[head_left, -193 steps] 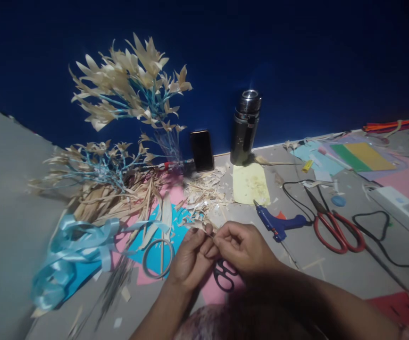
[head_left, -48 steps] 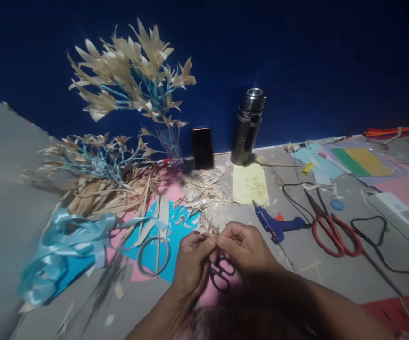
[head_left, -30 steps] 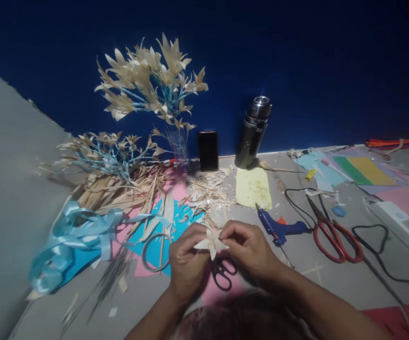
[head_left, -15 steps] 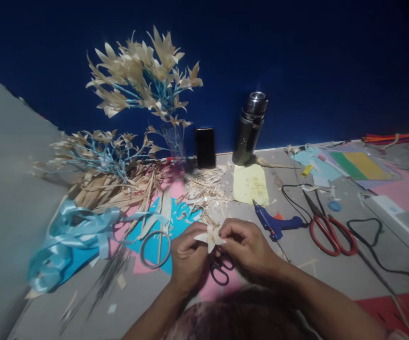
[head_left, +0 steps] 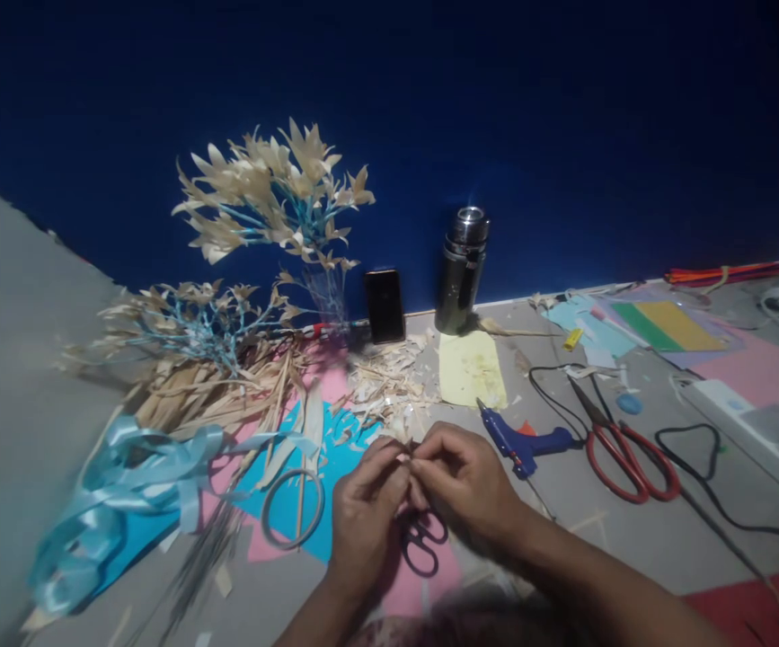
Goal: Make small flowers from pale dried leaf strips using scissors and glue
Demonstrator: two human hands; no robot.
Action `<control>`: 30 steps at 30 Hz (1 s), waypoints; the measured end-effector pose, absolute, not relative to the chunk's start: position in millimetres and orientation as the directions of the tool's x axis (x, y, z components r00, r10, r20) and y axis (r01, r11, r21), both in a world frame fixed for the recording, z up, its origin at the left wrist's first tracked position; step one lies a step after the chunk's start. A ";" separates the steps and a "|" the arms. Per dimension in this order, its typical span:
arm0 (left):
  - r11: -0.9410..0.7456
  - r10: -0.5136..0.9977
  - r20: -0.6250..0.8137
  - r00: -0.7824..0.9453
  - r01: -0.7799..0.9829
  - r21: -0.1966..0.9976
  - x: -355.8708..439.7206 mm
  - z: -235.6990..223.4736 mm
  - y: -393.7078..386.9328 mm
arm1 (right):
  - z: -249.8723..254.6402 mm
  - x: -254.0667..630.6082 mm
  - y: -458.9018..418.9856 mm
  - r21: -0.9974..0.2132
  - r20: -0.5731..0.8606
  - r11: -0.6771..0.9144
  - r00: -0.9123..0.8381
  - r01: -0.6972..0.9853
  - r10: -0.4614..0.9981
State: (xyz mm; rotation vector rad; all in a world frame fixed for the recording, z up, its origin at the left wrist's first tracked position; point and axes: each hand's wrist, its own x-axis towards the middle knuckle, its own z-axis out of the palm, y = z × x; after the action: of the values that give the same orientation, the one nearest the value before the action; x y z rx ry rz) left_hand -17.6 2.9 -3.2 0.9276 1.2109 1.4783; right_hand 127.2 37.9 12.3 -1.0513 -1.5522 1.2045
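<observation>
My left hand (head_left: 370, 512) and my right hand (head_left: 466, 478) meet over the table, fingertips pinched together. Between them is the pale flower, now almost wholly covered by the fingers; only a small light bit shows at the fingertips. Just under the hands lie small dark-handled scissors (head_left: 421, 550), their blades hidden. To the left of my left hand a grey ring (head_left: 265, 514) rests on blue paper (head_left: 335, 503). A blue glue gun (head_left: 524, 447) lies beyond my right hand, near large red-handled scissors (head_left: 622, 463).
At the back stand a vase of cream flowers (head_left: 274, 175), a phone (head_left: 385, 307) and a metal flask (head_left: 462, 274). Light-blue ribbon (head_left: 85, 539) and dry husks (head_left: 187, 386) cover the left. A yellow sheet (head_left: 471, 370), black cord and a white power strip (head_left: 759, 431) occupy the right.
The cream flower's open petals, earlier facing me between both hands, have been turned or folded out of sight behind the fingers. The whole view has shifted, with the scene sitting slightly lower.
</observation>
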 end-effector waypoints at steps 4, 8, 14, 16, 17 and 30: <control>0.147 0.964 -0.233 -0.130 -0.467 0.872 -7.3 -2.7 3.7 | -0.2 125.1 37.3 -0.849 0.412 0.454 -0.200 0.269 0.889; 0.146 0.949 -0.258 -0.183 -0.471 0.870 -0.1 4.6 3.9 | -4.9 123.4 37.5 -0.747 0.565 0.601 -0.204 0.284 0.799; -0.175 0.948 0.158 -0.275 -0.037 0.984 -6.5 14.0 1.1 | -1.2 125.3 40.0 -0.675 0.649 0.683 -0.216 0.280 0.730; -0.252 0.929 0.257 -0.266 0.054 0.966 -11.4 13.6 -0.3 | -1.6 126.6 41.0 -0.665 0.637 0.684 -0.249 0.300 0.729; -0.272 0.921 0.288 -0.263 0.094 0.958 -13.4 13.2 -0.9 | -2.5 127.3 41.6 -0.659 0.628 0.686 -0.275 0.309 0.728; -0.352 0.860 0.449 -0.241 0.355 0.866 -32.4 20.2 5.2 | -3.8 143.7 53.1 -0.480 0.697 0.828 -0.448 0.289 0.560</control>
State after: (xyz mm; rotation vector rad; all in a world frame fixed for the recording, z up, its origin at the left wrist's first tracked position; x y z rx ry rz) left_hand -32.4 5.2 20.2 1.6000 1.4599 1.6240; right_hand 143.7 53.1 -3.8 -0.6230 -2.0620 0.3628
